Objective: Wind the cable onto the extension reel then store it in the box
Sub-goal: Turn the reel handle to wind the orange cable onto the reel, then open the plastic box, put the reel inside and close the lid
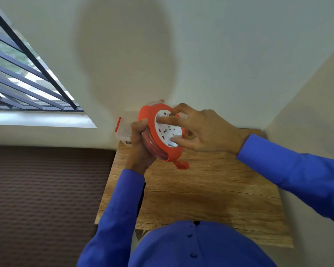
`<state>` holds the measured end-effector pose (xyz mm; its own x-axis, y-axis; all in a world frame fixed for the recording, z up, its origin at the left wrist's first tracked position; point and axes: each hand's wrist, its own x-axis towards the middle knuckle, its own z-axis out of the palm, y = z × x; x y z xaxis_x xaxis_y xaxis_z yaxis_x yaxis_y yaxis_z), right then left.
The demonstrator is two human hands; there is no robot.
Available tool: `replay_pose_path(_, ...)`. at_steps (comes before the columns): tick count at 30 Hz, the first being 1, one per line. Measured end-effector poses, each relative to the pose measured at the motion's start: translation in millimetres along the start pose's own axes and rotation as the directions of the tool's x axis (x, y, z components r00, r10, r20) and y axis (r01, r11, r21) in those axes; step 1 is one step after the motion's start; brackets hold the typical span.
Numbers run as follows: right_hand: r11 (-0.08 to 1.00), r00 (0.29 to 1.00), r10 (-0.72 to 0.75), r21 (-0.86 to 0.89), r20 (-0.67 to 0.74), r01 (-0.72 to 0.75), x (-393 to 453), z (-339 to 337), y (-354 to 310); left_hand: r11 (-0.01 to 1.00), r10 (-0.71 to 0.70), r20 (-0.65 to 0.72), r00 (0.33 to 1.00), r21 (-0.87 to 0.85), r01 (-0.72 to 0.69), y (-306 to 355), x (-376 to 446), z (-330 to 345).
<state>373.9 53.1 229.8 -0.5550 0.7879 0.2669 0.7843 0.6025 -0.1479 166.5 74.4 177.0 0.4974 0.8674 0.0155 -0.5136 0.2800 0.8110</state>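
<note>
I hold an orange extension reel with a white socket face above the far part of a wooden table. My left hand grips its left rim from below. My right hand rests on the white face, fingers pressed into its recesses. Red cable lies coiled in the reel's groove. An orange plug hangs under the reel. Behind the reel a clear plastic box with a red clip stands against the wall, mostly hidden by my left hand and the reel.
The table stands in a corner, with white walls behind and to the right. A barred window and its sill are at the left. Brown ribbed flooring lies left of the table.
</note>
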Motion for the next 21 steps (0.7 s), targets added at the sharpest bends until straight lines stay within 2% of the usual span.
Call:
replay_pose_path(3, 0.997, 0.996, 0.079, -0.015, 0.050, -0.079, 4, 5, -2, 1.000, -0.031, 0.001, 1.000, -0.004, 0.031, -4, 1, 4)
replay_pose_path(6, 0.967, 0.977, 0.192, 0.155, 0.092, -0.205, 6, 15, -10, 0.999, -0.033, -0.046, 0.998, 0.006, 0.034, -7, 1, 3)
replay_pose_path(11, 0.818, 0.920, 0.375, 0.426, 0.112, -0.386, 12, 31, -10, 0.998, -0.060, -0.046, 0.997, 0.034, 0.062, -16, -1, -10)
replay_pose_path(15, 0.713, 0.882, 0.416, 0.523, 0.222, -0.468, 14, 59, -1, 0.983, -0.130, -0.108, 0.986, 0.120, 0.142, -23, -1, -27)
replay_pose_path(17, 0.742, 0.876, 0.427, 0.469, 0.222, -0.480, 12, 79, 5, 0.941, -0.145, -0.213, 0.966, 0.271, 0.201, -28, -2, -47)
replay_pose_path(19, 0.878, 0.899, 0.379, 0.222, 0.220, -0.424, 8, 102, 12, 0.866, -0.132, -0.316, 0.940, 0.424, 0.264, -35, -6, -74)
replay_pose_path(21, 0.953, 0.899, 0.299, -0.046, 0.319, -0.300, 4, 125, 20, 0.902, -0.172, -0.391, 0.904, 0.307, 0.304, -38, -17, -97)
